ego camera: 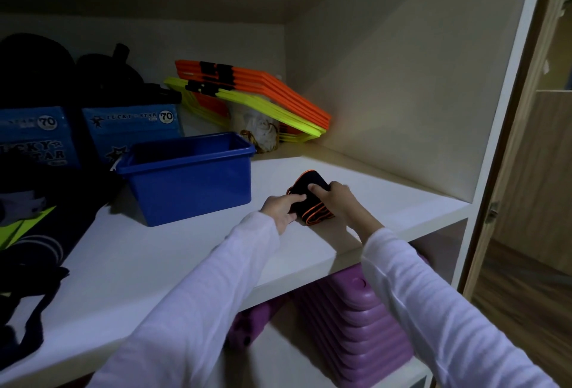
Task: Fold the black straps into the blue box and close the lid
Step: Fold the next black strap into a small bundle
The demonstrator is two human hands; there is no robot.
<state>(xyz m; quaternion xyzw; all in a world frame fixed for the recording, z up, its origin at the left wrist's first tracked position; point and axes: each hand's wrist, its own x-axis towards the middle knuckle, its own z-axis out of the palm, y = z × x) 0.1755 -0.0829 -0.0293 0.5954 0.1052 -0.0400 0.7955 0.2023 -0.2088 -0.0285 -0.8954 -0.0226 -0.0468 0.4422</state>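
A black strap with orange edging (310, 198) lies folded into a thick bundle on the white shelf (192, 251). My left hand (283, 208) grips its left side, thumb on top. My right hand (339, 202) holds the right side, with the thumb pressing down on the top fold. The blue box (188, 180) stands open just left of the bundle, a short gap away. Its inside is in shadow and no lid shows.
Two blue "Lucky Star" cartons (133, 130) and dark bags (37, 78) stand behind the box. Orange and yellow flat frames (257, 99) lean in the back corner over a white pouch (260, 130). Dark clothing (31, 248) lies at the left. Purple ribbed items (356, 322) sit on the shelf below.
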